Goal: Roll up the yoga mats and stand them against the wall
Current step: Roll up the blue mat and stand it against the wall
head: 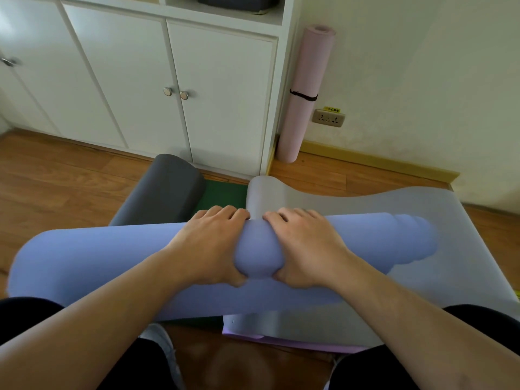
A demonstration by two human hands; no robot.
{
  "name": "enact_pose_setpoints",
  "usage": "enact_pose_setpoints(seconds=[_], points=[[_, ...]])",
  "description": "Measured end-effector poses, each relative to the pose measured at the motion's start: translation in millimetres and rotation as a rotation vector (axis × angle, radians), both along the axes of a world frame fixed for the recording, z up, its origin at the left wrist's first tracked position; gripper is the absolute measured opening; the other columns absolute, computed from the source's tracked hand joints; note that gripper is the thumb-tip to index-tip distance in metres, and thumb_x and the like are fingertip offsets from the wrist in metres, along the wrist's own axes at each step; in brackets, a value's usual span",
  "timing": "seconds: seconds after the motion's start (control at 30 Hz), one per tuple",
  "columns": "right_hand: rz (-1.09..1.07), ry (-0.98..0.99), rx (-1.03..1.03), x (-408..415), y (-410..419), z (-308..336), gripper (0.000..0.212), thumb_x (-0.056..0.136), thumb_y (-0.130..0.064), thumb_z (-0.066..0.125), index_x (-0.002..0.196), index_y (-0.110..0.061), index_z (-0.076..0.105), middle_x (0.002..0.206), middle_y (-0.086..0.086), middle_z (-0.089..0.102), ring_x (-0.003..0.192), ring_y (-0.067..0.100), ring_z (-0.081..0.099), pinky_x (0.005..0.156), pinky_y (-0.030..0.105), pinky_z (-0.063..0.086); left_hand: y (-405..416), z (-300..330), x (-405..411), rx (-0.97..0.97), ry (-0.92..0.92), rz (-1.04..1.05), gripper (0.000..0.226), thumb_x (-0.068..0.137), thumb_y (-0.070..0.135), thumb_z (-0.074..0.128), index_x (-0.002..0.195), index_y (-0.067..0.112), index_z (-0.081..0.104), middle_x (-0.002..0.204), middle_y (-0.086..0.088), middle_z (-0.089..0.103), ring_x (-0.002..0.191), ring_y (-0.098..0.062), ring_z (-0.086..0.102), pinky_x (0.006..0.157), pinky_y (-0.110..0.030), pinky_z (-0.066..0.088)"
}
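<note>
Head view looks down on a wooden floor (56,175) that runs to a cream wall (422,80) with a yellowish skirting board (380,161) along its foot. White cabinets (140,80) with round metal knobs (168,91) fill the left of the far side, and an open shelf above them holds a dark item, only partly seen. A wall socket (329,117) with a small yellow label sits low on the wall.

A pink rolled mat (305,91), bound by a black band (304,95), stands upright in the corner between the cabinet end and the wall, touching the floor. A dark grey rolled mat (163,190) lies on the floor near the cabinet base, its near end hidden behind the blue one. A green mat (222,195) lies flat between it and a pale grey mat (365,204), whose far edge curls up. A purple edge (295,343) shows under the grey mat's near side.

The blue rolled mat (98,266) lies crosswise over the grey mat, its right end stepped out unevenly. The left hand (211,243) and right hand (305,246) sit side by side at its middle, fingers (225,212) curled over the far side and thumbs tucked at the near side, squeezing the roll so it bulges between them. Black-clad knees (25,313) frame the bottom corners.
</note>
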State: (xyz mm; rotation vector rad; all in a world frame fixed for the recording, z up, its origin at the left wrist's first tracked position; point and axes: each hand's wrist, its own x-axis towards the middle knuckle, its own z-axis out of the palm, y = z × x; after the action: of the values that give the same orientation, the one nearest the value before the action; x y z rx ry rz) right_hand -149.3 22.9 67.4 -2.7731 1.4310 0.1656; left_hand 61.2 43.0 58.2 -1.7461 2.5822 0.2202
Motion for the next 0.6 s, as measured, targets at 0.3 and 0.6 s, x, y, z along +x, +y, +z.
enact_pose_setpoints(seconds=[0.3, 0.6], points=[[0.005, -0.014, 0.036, -5, 1, 9, 0.108, 0.066, -0.061, 0.086, 0.152, -0.024, 0.031, 0.139, 0.002, 0.044, 0.125, 0.026, 0.046, 0.109, 0.038, 0.043, -6, -5, -1, -0.091, -0.002, -0.011, 0.099, 0.06, 0.074, 0.079, 0.142, 0.032, 0.042, 0.132, 0.01, 0.054, 0.117, -0.016, 0.054, 0.104, -0.037, 0.046], [-0.024, -0.052, 0.031, -3, -4, 11, 0.083, 0.064, -0.054, 0.081, 0.135, -0.03, 0.046, 0.124, -0.002, 0.056, 0.11, 0.024, 0.057, 0.095, 0.039, 0.05, 1, -4, -1, -0.069, -0.045, -0.015, 0.117, 0.06, 0.084, 0.076, 0.152, 0.027, 0.031, 0.144, 0.005, 0.044, 0.128, -0.02, 0.047, 0.113, -0.039, 0.041]])
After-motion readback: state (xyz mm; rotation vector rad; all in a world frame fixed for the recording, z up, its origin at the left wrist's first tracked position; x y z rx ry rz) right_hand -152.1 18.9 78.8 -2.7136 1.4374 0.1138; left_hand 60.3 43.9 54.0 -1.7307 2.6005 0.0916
